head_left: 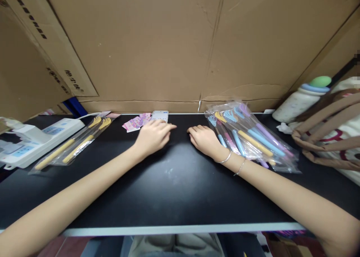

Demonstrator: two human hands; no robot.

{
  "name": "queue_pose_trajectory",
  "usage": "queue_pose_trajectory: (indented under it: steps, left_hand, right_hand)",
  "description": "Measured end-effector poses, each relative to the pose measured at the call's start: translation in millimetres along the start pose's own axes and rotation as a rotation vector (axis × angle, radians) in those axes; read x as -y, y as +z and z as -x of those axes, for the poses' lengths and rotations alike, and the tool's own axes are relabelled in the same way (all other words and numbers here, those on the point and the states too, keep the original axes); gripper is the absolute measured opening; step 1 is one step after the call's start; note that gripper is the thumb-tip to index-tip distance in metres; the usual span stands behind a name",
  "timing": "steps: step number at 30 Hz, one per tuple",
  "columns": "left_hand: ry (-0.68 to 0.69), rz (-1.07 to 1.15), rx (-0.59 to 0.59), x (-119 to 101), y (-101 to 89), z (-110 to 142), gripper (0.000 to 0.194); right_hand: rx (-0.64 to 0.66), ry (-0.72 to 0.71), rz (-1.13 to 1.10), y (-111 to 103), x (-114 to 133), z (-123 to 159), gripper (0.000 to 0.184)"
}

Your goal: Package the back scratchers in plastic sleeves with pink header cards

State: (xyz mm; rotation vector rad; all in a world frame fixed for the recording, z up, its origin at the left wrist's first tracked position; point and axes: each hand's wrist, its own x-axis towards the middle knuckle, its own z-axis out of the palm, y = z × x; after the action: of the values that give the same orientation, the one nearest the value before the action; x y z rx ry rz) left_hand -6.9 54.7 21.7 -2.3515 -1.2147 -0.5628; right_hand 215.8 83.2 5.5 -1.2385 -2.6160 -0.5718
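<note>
My left hand [154, 136] is palm down, fingers part-open and loosely bent, index extended; it overlaps the flat, rectangular phone [160, 115], contact unclear. My right hand [204, 139], likewise part-open with curved fingers, lies just beside glossy, creased clear bags [289, 165] containing claw-headed rods [255, 143] in blue, yellow and purple. Two yellow rods [78, 149] lie in film beside a white moulded power strip [64, 126]. Tabletop [174, 200]: smooth, black. Backing: creased brown cardboard [149, 43].
</note>
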Motion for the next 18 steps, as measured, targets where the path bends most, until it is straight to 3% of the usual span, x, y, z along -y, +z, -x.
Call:
queue_pose_trajectory:
  steps: [4, 11, 18]
  left_hand:
    - [0.161, 0.060, 0.072, -23, 18.3, -6, 0.030]
    - [0.092, 0.289, 0.124, -18, 24.4, -1, 0.025]
    - [0.064, 0.374, 0.134, -15, 29.1, 0, 0.024]
  right_hand:
    - [0.000, 0.001, 0.007, 1, -1, 0, 0.021]
    - [-0.017, 0.019, -0.020, 5, -3, 1, 0.019]
    - [-0.021, 0.021, -0.035, 6, -3, 1, 0.018]
